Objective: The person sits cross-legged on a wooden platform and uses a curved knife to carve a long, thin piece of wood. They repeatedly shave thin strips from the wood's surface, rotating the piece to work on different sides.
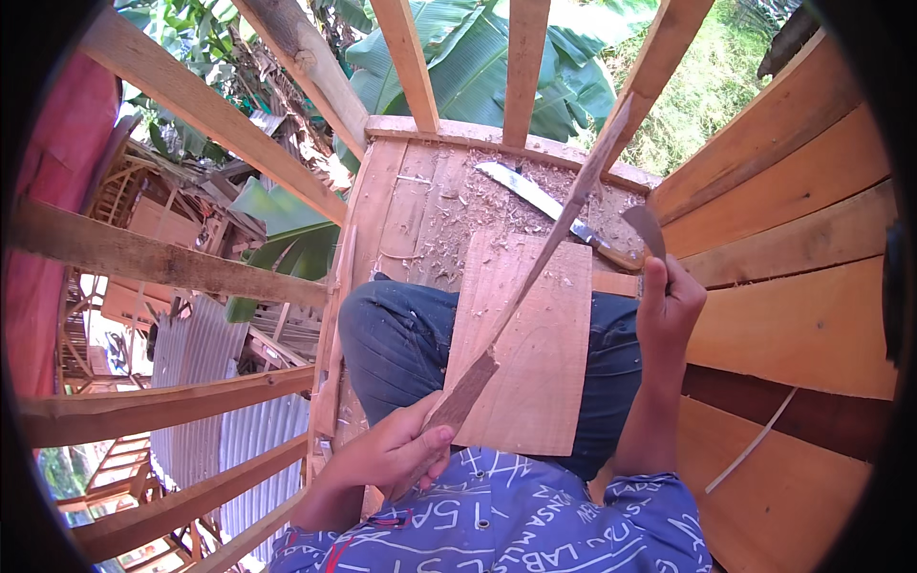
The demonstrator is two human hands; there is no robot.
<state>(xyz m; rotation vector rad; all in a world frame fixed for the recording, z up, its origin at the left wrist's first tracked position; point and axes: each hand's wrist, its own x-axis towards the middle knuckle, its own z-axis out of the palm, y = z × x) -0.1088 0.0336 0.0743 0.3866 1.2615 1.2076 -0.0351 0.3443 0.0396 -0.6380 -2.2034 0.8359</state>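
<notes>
My left hand [411, 447] is closed around the wide lower end of a long, thin strip of wood [468, 390]. The strip slants up and to the right, tapering over a flat wooden board [537, 372] that lies across my lap. Held upright in my right hand [671, 304] is a knife with a short, curved dark blade [645, 227]. My fingers wrap its handle and hide most of it. The blade stands apart from the strip, to its right.
A long knife [540, 201] with a pale blade lies on the plank floor [406, 196] ahead, among wood shavings. Wooden railing slats [172, 263] enclose the left and front, and a plank wall [793, 320] stands on the right. Banana leaves [478, 72] hang beyond the railing.
</notes>
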